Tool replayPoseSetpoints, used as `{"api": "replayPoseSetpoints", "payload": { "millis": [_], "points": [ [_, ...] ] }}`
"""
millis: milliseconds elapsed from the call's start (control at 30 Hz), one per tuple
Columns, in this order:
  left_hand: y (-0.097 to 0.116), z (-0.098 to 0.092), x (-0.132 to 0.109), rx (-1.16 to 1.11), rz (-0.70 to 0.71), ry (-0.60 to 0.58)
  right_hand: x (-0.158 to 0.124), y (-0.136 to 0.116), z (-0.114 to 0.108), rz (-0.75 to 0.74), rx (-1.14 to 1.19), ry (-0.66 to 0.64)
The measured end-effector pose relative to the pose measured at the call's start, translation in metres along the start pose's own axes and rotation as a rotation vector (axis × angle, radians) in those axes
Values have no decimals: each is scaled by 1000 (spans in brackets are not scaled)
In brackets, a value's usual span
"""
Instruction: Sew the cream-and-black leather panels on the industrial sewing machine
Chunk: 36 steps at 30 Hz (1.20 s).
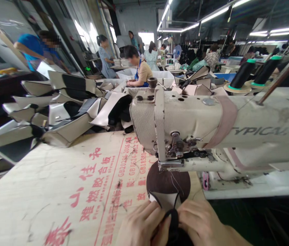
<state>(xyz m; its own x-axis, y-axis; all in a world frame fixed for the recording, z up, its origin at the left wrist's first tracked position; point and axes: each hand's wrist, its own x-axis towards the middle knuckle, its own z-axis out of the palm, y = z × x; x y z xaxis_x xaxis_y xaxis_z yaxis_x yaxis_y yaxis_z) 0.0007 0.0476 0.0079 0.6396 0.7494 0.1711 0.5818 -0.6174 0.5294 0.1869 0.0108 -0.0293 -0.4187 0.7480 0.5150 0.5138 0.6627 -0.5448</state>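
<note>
**Both hands crowd the work just short of the needle**

Nearest the camera, the left hand (144, 223) and the right hand (202, 222) press together on a small piece of black fabric (174, 222), fingers curled down and pinching it between them at the near edge of the desk (57, 191). The piece lies just in front of a dark brown round pad (165, 181) that sits under the head of the worn cream-coloured sewing machine (211, 126).

As I judge it, the main risk is fingertips straying under the needle bar, since both hands sit so close to it. Loose black threads (176, 186) trailing from the head could snag in the fabric.

Farther off, the stacked cream-and-black cut panels (64, 112) lean toward the machine and might slide into the working area. Two black thread cones (244, 73) stand behind.
</note>
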Motion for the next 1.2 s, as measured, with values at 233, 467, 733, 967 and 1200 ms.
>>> {"api": "replayPoseSetpoints", "payload": {
  "millis": [233,467,733,967,1200],
  "points": [
    [-4,-4,20,-380,-475,-290,-5,3,7,77,-20,14],
    [-10,-4,40,-438,-615,-359,-6,5,13,339,105,52],
    [-14,-5,41,-466,-598,-333,2,2,8,192,70,-41],
    [-13,-5,-7,-360,-272,84,0,4,13,182,76,30],
    [-24,9,-25,-13,77,90,2,5,15,208,80,57]
  ]
}}
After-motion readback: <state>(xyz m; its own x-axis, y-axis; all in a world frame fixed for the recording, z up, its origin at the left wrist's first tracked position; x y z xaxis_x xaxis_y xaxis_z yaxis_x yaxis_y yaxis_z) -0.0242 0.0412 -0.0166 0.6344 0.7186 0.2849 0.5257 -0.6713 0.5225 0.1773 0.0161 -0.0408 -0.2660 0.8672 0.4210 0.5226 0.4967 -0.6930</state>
